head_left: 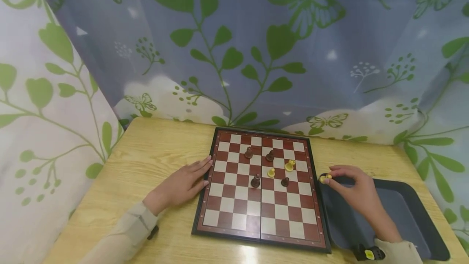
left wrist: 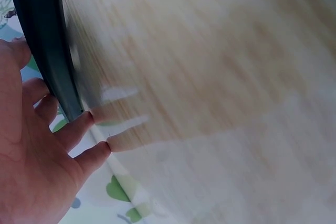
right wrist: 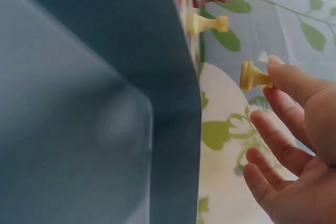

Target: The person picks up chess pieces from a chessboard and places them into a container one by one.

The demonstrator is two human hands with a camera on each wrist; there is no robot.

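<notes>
A chessboard [head_left: 234, 205] with red and white squares and a black rim lies on the table. My left hand [head_left: 183, 183] rests beside its left edge, fingers extended and touching the rim. Between thumb and index finger, my right hand [head_left: 357, 192] pinches a yellow chess piece [right wrist: 253, 76] above the tray's far left corner, just off the board's right side. Its base and stem show; the fingertips cover its top. On the board stand a yellow rook [head_left: 290, 166], a yellow pawn [head_left: 271, 172] and several dark brown pieces, including one tall one [head_left: 255, 181] near the middle.
A dark blue-grey tray [head_left: 399, 205] sits against the board's right side, beneath my right hand and forearm. The light wooden table [head_left: 157, 144] extends left of the board. Behind it hangs a curtain [head_left: 242, 23] printed with leaves and butterflies.
</notes>
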